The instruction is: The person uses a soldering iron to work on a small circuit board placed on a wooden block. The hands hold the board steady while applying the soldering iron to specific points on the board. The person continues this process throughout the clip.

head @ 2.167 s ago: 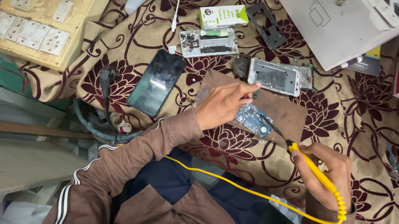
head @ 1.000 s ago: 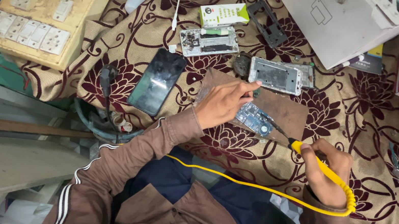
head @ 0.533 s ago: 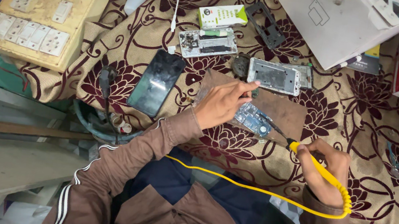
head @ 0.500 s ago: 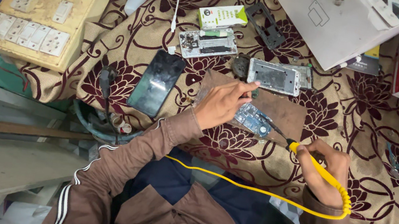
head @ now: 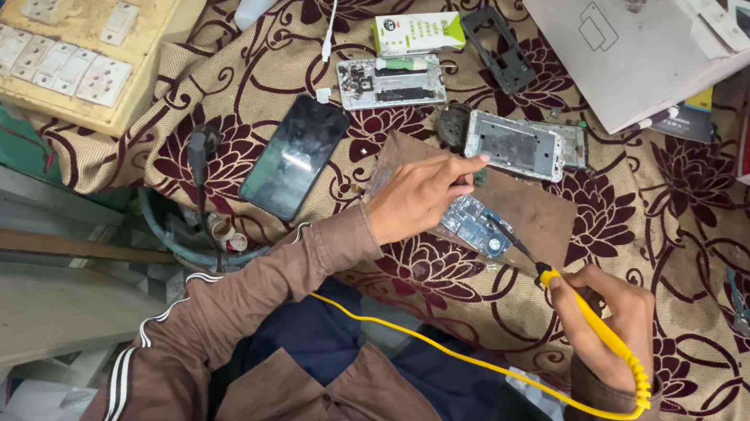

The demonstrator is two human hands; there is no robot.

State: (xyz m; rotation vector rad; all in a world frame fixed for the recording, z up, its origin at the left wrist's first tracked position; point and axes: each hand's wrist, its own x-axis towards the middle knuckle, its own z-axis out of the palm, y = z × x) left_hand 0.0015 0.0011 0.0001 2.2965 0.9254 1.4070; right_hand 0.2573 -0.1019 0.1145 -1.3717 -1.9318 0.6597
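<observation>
Soldering iron (head: pixel 593 326) tip seemingly touches circuit board (head: pixel 476 225) edge.

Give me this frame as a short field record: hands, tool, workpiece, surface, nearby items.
left hand: pressed flat on the brown work board, fingertips beside the circuit board
right hand: gripping a yellow soldering iron
soldering iron: tip on the circuit board, yellow cord looping back toward the body
circuit board: small, blue, lying on the work board
work board: brown, flat on the floral cloth
floral cloth: maroon and beige
nearby: black phone, two metal phone frames, yellow switchboard
</observation>
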